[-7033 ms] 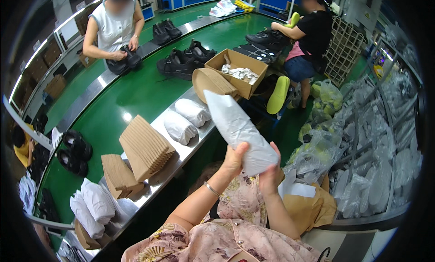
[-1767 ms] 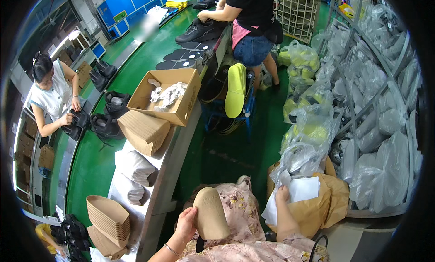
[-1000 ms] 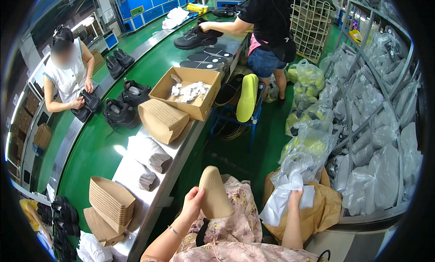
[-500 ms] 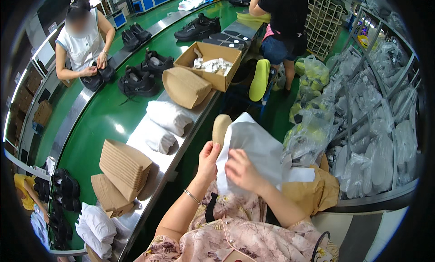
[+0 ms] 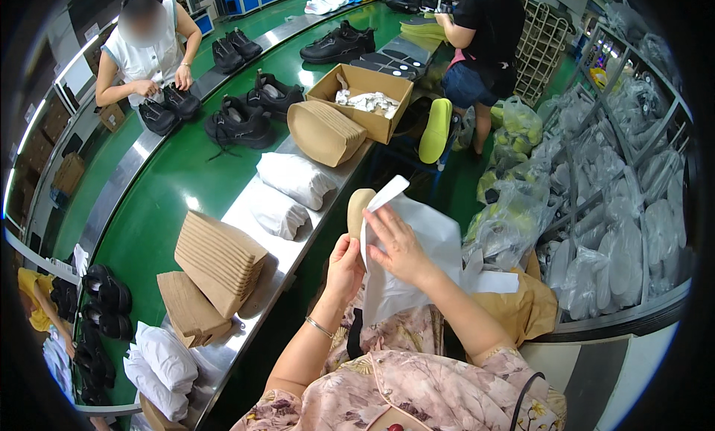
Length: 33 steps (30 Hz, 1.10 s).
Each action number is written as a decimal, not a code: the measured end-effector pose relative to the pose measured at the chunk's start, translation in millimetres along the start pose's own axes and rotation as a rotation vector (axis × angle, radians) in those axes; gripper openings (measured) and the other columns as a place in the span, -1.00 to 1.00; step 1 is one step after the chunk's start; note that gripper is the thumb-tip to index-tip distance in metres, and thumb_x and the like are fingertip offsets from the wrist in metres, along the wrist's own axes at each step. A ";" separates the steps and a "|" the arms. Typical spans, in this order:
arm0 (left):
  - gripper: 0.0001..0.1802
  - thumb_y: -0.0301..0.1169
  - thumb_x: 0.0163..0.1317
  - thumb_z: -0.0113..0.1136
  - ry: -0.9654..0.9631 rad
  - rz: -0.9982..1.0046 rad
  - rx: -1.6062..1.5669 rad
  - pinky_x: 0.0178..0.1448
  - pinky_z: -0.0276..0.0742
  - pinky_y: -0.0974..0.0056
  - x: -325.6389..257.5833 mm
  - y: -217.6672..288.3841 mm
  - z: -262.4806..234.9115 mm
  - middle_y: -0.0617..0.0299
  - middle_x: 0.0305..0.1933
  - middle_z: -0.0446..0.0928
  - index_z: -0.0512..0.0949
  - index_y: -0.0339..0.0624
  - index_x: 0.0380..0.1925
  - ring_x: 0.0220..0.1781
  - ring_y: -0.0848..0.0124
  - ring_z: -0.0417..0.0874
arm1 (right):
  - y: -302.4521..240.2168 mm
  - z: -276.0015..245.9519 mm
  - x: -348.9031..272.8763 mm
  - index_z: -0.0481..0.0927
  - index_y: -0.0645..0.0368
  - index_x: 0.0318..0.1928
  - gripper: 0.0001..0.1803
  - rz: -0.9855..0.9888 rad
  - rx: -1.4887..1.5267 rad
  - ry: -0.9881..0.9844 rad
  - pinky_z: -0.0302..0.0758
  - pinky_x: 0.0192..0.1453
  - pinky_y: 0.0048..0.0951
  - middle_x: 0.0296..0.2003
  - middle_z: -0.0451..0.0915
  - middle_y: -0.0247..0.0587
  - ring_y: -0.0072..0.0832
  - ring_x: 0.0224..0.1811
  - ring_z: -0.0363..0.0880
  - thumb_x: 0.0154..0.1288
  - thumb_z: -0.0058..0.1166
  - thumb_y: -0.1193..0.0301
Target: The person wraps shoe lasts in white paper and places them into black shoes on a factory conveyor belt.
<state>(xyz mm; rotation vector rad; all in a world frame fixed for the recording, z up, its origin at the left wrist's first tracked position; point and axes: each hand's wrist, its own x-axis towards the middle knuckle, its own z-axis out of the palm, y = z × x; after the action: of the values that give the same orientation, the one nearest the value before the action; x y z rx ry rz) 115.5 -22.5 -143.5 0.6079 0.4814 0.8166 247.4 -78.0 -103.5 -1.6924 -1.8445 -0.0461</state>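
I see my left hand [image 5: 344,263] closed on a tan, oval cardboard insert [image 5: 359,211], held upright above my lap. My right hand [image 5: 398,245] pinches thin white tissue paper [image 5: 424,260], crinkled and draping beside the insert. Ribbed insert stacks [image 5: 220,260] and soft white bundles [image 5: 296,179] sit on the green conveyor [image 5: 160,207].

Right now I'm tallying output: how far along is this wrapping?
Done: two white wrapped bundles lie on the belt edge. In hand: left hand holds a tan insert, right hand folds white tissue paper over it. Left: stacked tan inserts.
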 end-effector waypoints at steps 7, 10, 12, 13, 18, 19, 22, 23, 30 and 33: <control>-0.79 -0.35 0.29 0.05 -0.005 0.033 0.021 -0.14 0.48 0.38 1.0 -3.7 -11.2 0.23 -0.21 0.53 0.46 -0.22 -0.14 -0.19 0.46 0.54 | 0.8 2.8 5.7 0.01 0.26 0.32 -0.27 0.077 0.257 0.166 0.32 0.11 -0.22 0.08 0.40 0.05 -0.18 0.03 0.45 0.14 -0.02 0.62; -0.80 -0.35 0.29 0.06 -0.018 0.088 0.132 -0.17 0.46 0.40 2.6 -8.4 -8.4 0.26 -0.23 0.52 0.47 -0.21 -0.16 -0.23 0.49 0.52 | 10.5 0.4 10.5 -0.04 0.27 0.32 -0.18 0.167 0.289 0.192 0.37 0.08 -0.22 0.06 0.37 0.07 -0.14 -0.01 0.44 0.06 0.07 0.61; -0.80 -0.35 0.28 0.06 -0.026 0.104 0.160 -0.20 0.44 0.42 2.8 -9.7 -6.3 0.28 -0.25 0.51 0.48 -0.21 -0.17 -0.25 0.51 0.50 | 11.4 -4.7 16.5 -0.04 0.28 0.31 -0.14 0.220 0.281 0.213 0.36 0.10 -0.18 0.05 0.36 0.07 -0.08 -0.01 0.41 0.02 0.14 0.56; -0.81 -0.35 0.28 0.06 -0.032 0.087 0.145 -0.21 0.43 0.44 1.8 -7.9 -5.0 0.30 -0.26 0.51 0.48 -0.20 -0.18 -0.27 0.53 0.50 | 12.8 -8.1 19.6 0.02 0.31 0.29 -0.18 0.177 0.147 0.212 0.33 0.13 -0.21 0.10 0.31 0.10 -0.08 0.08 0.35 0.05 0.16 0.47; -0.85 -0.39 0.27 0.07 -0.086 0.039 0.233 -0.25 0.41 0.48 -6.2 9.1 3.7 0.34 -0.31 0.50 0.49 -0.19 -0.22 -0.30 0.57 0.48 | 33.8 -10.1 21.9 0.33 0.36 0.09 -0.32 0.161 0.145 -0.065 0.34 0.14 -0.15 0.08 0.34 0.18 0.04 0.11 0.35 0.14 0.08 0.06; -0.86 -0.40 0.26 0.08 -0.084 0.050 0.237 -0.26 0.41 0.48 -7.2 9.9 6.6 0.35 -0.32 0.50 0.49 -0.19 -0.22 -0.31 0.57 0.48 | 25.3 -15.6 21.8 0.36 0.35 0.06 -0.33 0.213 0.115 -0.134 0.37 0.11 -0.14 0.03 0.39 0.18 0.04 0.07 0.39 0.13 0.08 0.04; -0.85 -0.43 0.24 0.10 -0.143 0.079 0.170 -0.23 0.44 0.46 -2.7 2.3 3.6 0.32 -0.29 0.53 0.50 -0.20 -0.20 -0.29 0.55 0.52 | 16.5 -25.2 34.1 0.43 0.32 -0.01 -0.20 0.429 0.159 -0.316 0.44 0.03 -0.18 -0.08 0.50 0.17 0.00 -0.01 0.48 0.00 0.12 -0.17; -0.84 -0.45 0.24 0.10 -0.144 0.071 0.157 -0.20 0.45 0.46 -4.8 0.7 -0.1 0.31 -0.26 0.53 0.50 -0.21 -0.19 -0.26 0.54 0.53 | 12.5 -31.4 36.5 0.40 0.31 0.03 -0.14 0.475 0.194 -0.378 0.43 0.05 -0.19 -0.07 0.50 0.16 0.00 0.00 0.48 -0.06 0.14 -0.20; -0.77 -0.54 0.17 0.14 -0.231 0.049 0.124 -0.12 0.47 0.41 -5.1 4.7 -1.2 0.26 -0.19 0.55 0.50 -0.24 -0.14 -0.19 0.50 0.54 | 5.0 -43.1 38.1 0.22 0.23 0.21 0.06 0.435 0.200 -0.420 0.35 0.19 -0.23 0.09 0.37 0.11 -0.03 0.12 0.39 -0.26 0.33 -0.11; -0.73 -0.57 0.12 0.16 -0.292 0.038 0.202 -0.11 0.47 0.40 -0.6 2.4 -10.4 0.26 -0.19 0.55 0.50 -0.25 -0.12 -0.18 0.50 0.54 | 8.7 -39.7 36.8 0.24 0.23 0.20 0.08 0.412 0.225 -0.412 0.37 0.17 -0.22 0.08 0.37 0.11 -0.02 0.11 0.40 -0.33 0.37 -0.08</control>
<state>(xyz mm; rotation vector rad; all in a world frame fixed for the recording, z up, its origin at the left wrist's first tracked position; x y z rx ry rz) 107.6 -18.5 -149.4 0.9102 0.2873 0.7050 272.6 -60.8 -58.0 -1.9833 -1.6530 0.6998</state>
